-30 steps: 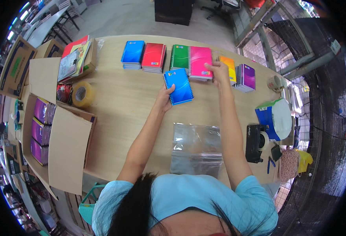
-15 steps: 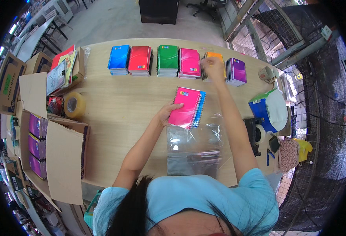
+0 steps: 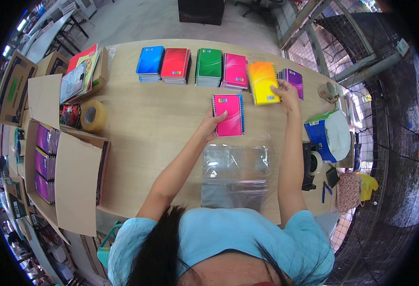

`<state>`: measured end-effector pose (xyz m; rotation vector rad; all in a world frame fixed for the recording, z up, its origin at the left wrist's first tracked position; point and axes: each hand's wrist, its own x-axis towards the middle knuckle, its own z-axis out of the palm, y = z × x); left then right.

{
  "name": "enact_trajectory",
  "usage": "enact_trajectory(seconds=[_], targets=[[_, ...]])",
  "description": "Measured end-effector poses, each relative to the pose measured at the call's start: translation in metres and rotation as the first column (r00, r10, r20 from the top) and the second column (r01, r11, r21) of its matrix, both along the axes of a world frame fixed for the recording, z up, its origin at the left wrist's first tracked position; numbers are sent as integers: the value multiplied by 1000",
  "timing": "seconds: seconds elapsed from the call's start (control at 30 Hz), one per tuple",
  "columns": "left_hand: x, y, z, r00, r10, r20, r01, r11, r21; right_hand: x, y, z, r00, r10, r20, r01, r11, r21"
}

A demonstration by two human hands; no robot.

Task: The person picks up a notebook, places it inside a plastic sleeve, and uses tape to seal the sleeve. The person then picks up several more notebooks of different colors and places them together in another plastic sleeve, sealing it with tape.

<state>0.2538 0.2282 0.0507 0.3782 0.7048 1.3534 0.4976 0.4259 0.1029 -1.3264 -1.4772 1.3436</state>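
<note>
Pink covers the spiral notebook [image 3: 228,115] now lying flat near the middle of the wooden worktop [image 3: 147,124], just short of the row of stacks along the far edge. Half a second ago it was tilted in the air above the clear plastic bags [image 3: 235,175]; a second ago a blue notebook was in that hand instead. So the pile under the left hand [image 3: 213,123] has gained a book, with blue edges peeping out at its right side. The left hand's fingers are spread flat on the pink cover's near left corner, pressing rather than pinching.

The right hand [image 3: 286,92] has come off the far row with a yellow notebook [image 3: 263,82], which has left its stack between the pink stack [image 3: 235,71] and the purple stack [image 3: 293,81]. Its fingers rest on the yellow book's near right corner; whether they pinch it cannot be told.

The pink notebook's long axis runs from the near edge toward the far edge, spiral binding on its right. The yellow one lies nearly the same way, tipped slightly leftward at its far end.
</note>
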Motion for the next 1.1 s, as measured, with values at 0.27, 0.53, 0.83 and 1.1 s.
enact_trajectory(seconds=[0.27, 0.53, 0.83, 1.1], targets=[[-1, -21, -26, 768, -377, 518, 372, 921, 118, -108, -94, 88, 248, 813, 527, -905, 389, -173], [-25, -78, -14, 957, -109, 270, 127, 991, -50, -229, -58, 25, 698, 331, 635, -685, 567, 457], [-84, -106, -17, 946, 282, 162, -257, 953, -158, -311, -40, -34, 697, 118, 708, -694, 357, 624], [-70, -104, -31, 921, 309, 235, -271, 945, -183, -257, -100, 7, 758, 124, 640, -637, 351, 687]])
